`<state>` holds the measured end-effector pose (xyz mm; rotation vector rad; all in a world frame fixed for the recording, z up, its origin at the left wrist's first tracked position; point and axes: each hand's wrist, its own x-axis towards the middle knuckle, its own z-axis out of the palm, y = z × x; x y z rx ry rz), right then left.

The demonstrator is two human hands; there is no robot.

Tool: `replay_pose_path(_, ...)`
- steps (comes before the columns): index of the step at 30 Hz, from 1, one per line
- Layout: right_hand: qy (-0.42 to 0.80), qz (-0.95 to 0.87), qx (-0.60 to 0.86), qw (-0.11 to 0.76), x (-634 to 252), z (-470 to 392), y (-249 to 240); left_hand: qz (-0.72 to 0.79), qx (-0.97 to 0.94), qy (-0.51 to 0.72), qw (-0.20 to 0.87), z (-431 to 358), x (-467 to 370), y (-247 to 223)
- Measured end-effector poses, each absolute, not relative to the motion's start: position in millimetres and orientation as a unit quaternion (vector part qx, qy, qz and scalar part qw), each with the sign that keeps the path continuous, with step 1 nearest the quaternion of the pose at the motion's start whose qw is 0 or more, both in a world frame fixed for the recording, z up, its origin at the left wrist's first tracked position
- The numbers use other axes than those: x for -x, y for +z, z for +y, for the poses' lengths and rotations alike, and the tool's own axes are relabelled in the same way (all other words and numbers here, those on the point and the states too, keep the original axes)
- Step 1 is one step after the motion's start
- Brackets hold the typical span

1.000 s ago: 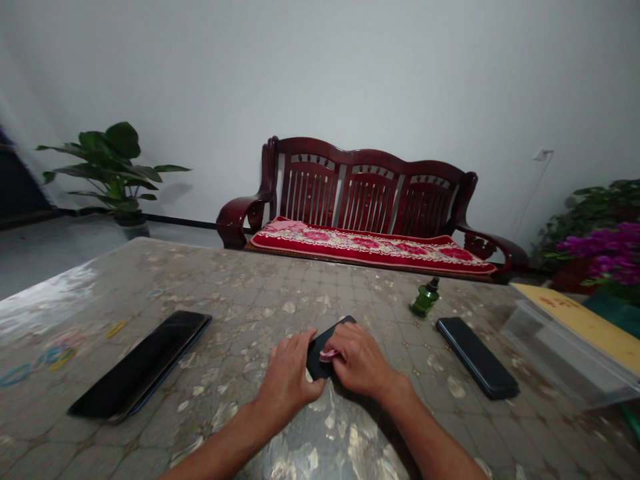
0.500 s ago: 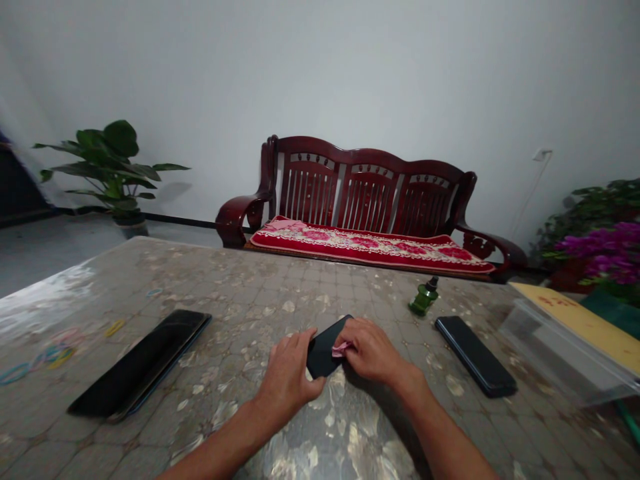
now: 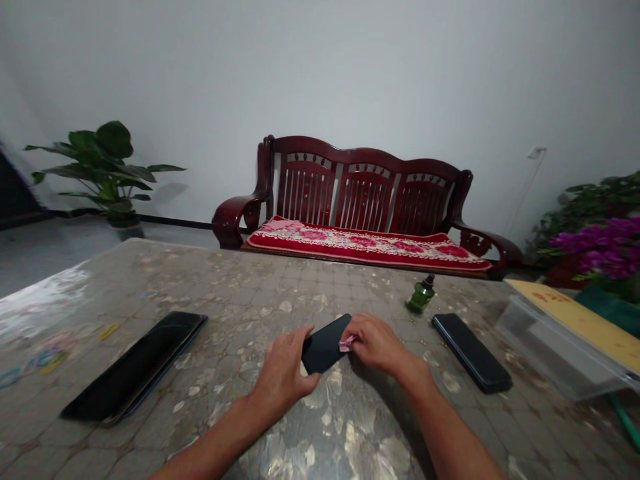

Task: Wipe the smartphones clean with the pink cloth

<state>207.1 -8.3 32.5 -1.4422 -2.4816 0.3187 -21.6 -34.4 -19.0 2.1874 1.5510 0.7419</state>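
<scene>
A black phone (image 3: 324, 345) lies tilted at the middle of the patterned table (image 3: 240, 293), its dark screen facing up. My left hand (image 3: 285, 365) grips its left end between thumb and fingers. My right hand (image 3: 376, 341) is closed on a small pink cloth (image 3: 347, 343), which rests at the phone's right edge. Right of my hands lies another dark phone (image 3: 471, 352), and behind it stands a small green bottle (image 3: 421, 295) with a black top. A large black tablet-like device (image 3: 137, 367) lies at the left.
Colourful bands (image 3: 50, 357) lie at the far left. On the right stands a clear plastic box (image 3: 547, 353) with a yellow sheet (image 3: 575, 320) on top, near purple flowers (image 3: 603, 247). Behind the table are a wooden bench (image 3: 357, 183) and a potted plant (image 3: 113, 167).
My right hand and the pink cloth have shifted slightly right across the phone, to its right edge. The whole view has moved a little, so things sit slightly further left.
</scene>
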Motion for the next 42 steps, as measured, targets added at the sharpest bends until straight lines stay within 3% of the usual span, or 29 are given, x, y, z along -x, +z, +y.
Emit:
replay_pose_path(5,0.042,-0.797,0.586,0.142,-218.0,-4.1,30.2,0.526,-0.781,0.266,0.205,-23.5,28.1,-14.9)
replay_pose_path(11,0.073,-0.845,0.511,0.139,-197.4,-9.1,26.5,0.485,-0.801,0.260,0.237,-7.9,35.8,-10.6)
replay_pose_path(19,-0.049,-0.763,0.627,0.150,-205.1,4.1,17.2,0.450,-0.820,0.219,0.279,22.8,39.5,5.8)
replay_pose_path(26,0.011,-0.801,0.561,0.210,-185.5,3.7,5.3,0.471,-0.803,0.249,0.268,34.9,41.7,-4.0)
replay_pose_path(34,-0.027,-0.765,0.623,0.158,-187.2,13.5,10.5,0.453,-0.809,0.261,0.268,42.4,46.1,-12.3)
replay_pose_path(42,-0.010,-0.808,0.561,0.177,-163.7,11.5,8.4,0.456,-0.808,0.260,0.269,43.2,44.5,-13.6)
